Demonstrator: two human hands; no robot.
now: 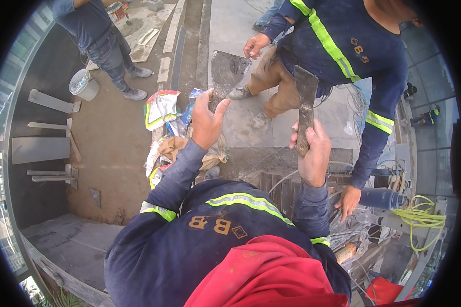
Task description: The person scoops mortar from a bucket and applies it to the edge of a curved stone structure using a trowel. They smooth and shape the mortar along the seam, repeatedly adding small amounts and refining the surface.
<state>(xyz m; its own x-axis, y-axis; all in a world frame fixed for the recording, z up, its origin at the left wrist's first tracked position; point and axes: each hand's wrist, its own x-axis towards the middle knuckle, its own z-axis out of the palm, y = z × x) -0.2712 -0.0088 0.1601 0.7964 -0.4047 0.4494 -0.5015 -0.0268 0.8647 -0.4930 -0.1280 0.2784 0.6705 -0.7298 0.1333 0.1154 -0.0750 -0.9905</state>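
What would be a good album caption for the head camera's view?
Right hand gripping a grimy flat-bladed tool, left hand raised open, a co-worker close by, ahead and rightward.

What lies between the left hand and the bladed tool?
In the head view, open air separates the left hand from the bladed tool in the right hand; a co-worker's dusty shoes show beyond.

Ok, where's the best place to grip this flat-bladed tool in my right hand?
Probably the narrow lower end of the flat-bladed tool, from below, where your right hand holds it: the wide blade points up and away, and the slimmer part looks easier to close around.
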